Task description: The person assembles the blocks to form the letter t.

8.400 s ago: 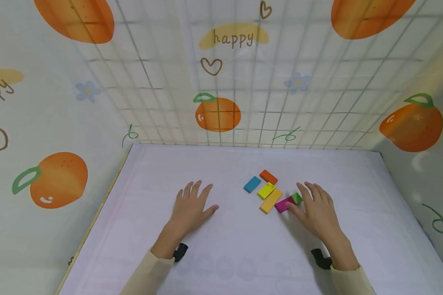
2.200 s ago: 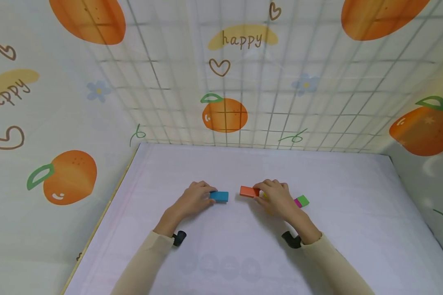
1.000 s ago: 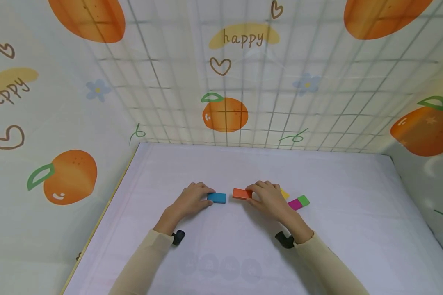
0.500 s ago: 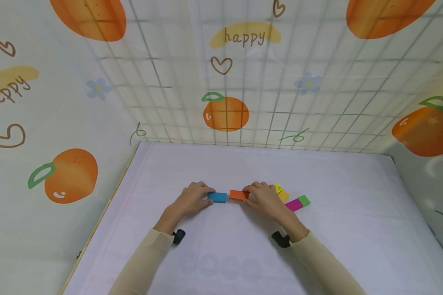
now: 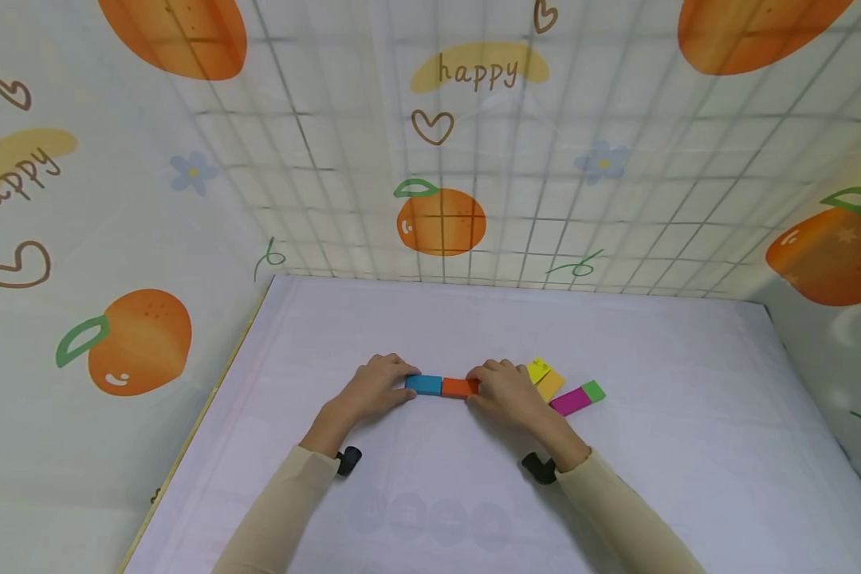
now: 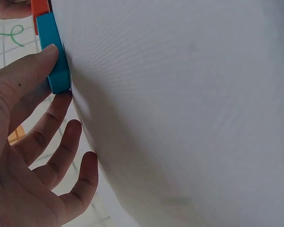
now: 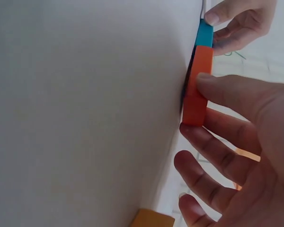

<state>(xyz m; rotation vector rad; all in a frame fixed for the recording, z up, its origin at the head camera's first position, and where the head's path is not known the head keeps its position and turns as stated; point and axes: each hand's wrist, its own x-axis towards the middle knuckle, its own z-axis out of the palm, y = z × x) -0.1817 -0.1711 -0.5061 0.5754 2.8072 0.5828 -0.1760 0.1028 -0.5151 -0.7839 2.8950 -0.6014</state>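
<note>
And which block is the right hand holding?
The red-orange block, lying end to end with the blue block. The left hand holds the blue one; no hand holds the others.

Clock centred on the end-to-end oblong blue block (image 5: 424, 385) and oblong orange-red block (image 5: 457, 388): decent room's left at 12, till passage is stopped by the pale fruit-print fabric backdrop (image 5: 344, 191). 6 can be used, between the beige sleeves (image 5: 287, 506). 9 is blocked by the left hand (image 5: 371, 391), 3 by the right hand (image 5: 511, 396), then a flat yellow block (image 5: 537, 370), amber block (image 5: 550, 386), magenta block (image 5: 570, 401) and small green block (image 5: 593, 391).
</note>
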